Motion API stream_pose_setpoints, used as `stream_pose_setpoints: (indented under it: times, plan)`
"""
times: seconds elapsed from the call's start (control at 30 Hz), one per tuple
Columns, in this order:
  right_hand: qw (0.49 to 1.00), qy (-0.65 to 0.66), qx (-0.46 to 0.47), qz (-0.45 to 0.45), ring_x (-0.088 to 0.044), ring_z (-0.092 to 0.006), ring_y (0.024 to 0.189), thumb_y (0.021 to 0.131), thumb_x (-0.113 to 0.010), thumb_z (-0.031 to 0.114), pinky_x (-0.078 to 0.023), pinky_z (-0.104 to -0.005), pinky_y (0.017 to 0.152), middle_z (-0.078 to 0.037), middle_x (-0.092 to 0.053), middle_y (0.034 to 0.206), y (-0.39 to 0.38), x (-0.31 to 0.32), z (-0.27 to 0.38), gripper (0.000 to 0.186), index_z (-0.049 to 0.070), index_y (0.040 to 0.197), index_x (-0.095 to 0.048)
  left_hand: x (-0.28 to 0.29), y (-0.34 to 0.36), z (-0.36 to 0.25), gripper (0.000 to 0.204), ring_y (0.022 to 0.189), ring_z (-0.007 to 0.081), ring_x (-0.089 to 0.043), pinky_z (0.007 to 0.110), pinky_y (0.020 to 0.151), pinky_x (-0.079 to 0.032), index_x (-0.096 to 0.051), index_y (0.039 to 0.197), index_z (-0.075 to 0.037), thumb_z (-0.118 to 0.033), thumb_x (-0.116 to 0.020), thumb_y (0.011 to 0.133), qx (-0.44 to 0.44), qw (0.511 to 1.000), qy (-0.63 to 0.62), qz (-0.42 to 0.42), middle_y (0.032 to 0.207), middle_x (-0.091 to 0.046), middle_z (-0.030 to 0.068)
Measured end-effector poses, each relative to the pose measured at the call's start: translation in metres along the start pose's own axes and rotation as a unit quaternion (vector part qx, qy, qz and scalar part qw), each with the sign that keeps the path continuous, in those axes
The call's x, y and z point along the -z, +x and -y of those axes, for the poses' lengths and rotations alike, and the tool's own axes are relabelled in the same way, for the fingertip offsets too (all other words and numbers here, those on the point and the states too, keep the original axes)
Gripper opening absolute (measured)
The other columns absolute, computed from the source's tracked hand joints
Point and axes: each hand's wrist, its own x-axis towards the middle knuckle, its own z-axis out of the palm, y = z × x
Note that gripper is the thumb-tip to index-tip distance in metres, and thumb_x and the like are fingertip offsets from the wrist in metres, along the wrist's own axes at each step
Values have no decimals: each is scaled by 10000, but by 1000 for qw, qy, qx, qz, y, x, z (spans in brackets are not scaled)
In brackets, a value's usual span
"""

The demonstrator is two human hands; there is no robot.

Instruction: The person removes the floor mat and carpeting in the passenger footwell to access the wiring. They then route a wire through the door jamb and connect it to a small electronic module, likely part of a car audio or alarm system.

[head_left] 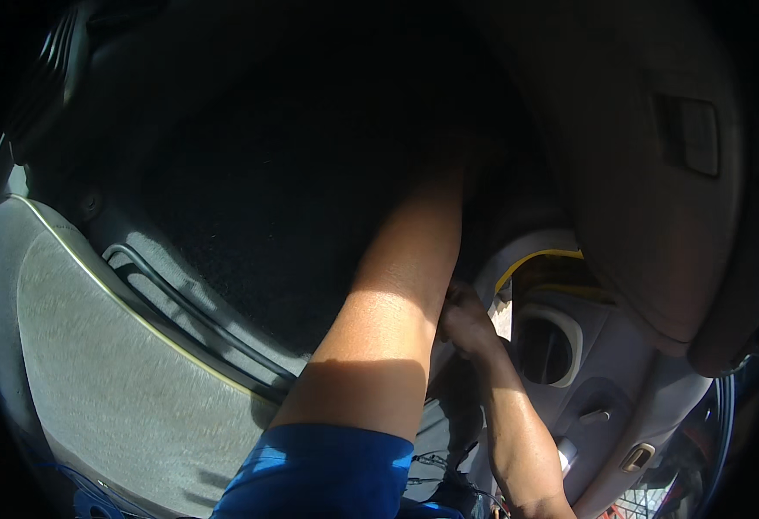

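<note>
My left arm [371, 320], below a blue sleeve, stretches across the middle into the dark footwell [258, 173] of a vehicle. My left hand [470, 151] is lost in deep shadow at its end, so its fingers and anything they hold are hidden. My right hand [466, 320] is curled beside my left forearm, near the lower edge of the door opening; its fingertips are partly hidden, and I cannot make out what, if anything, is in them.
A grey upholstered cushion [111, 355] with pale piping and a dark curved rail [180, 303] lie left. At right are a door panel [604, 381] with a round speaker recess [544, 350], a yellow strip [535, 257] and a dark overhanging panel [639, 216]. Thin cables [431, 471] hang at the bottom.
</note>
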Motion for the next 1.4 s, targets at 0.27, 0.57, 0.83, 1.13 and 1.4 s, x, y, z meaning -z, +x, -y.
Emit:
stream_pose_setpoints:
  times: [0.27, 0.57, 0.83, 1.13, 1.4]
  plan:
    - [979, -203, -9, -29, -623, -395, 1250, 924, -626, 231, -494, -441, 1026, -253, -700, 1230, 106, -71, 5, 437, 15, 1304, -643, 113, 114, 63, 451, 1261, 309, -656, 439, 1018, -540, -658, 1316, -19, -362, -579, 1034, 114, 941, -250, 197, 1350, -669, 212]
    - [981, -99, -49, 161, -622, -299, 1245, 866, -704, 92, -516, -391, 1037, -207, -667, 1316, 74, -87, 26, 618, 59, 1458, -528, 162, 101, 22, 548, 1090, 275, -727, 444, 935, -593, -521, 1462, 2, -390, -540, 1080, 9, 984, -159, 85, 1310, -673, 186]
    - [931, -363, -8, -48, -649, -244, 1188, 807, -687, 163, -521, -333, 942, -195, -679, 1289, 182, 23, -13, 717, 23, 1484, -502, 169, 92, 13, 459, 1071, 275, -729, 413, 914, -606, -533, 1412, 40, -293, -488, 1099, 53, 955, -290, 46, 1236, -690, 188]
    - [751, -495, 117, -422, -601, -311, 1309, 862, -679, 452, -314, -581, 1168, -241, -633, 1382, 386, 225, 138, 628, 115, 1390, -643, 174, 90, 16, 440, 1067, 292, -734, 416, 916, -616, -508, 1414, 57, -256, -459, 1109, 55, 941, -328, 62, 1221, -689, 210]
    - [760, -443, 131, -457, -626, -304, 1250, 942, -598, 376, -398, -496, 1083, -197, -659, 1343, 393, 231, 141, 540, 59, 1378, -628, 177, 89, 19, 454, 1085, 305, -736, 417, 920, -627, -506, 1418, 46, -284, -483, 1107, 44, 942, -328, 59, 1202, -694, 228]
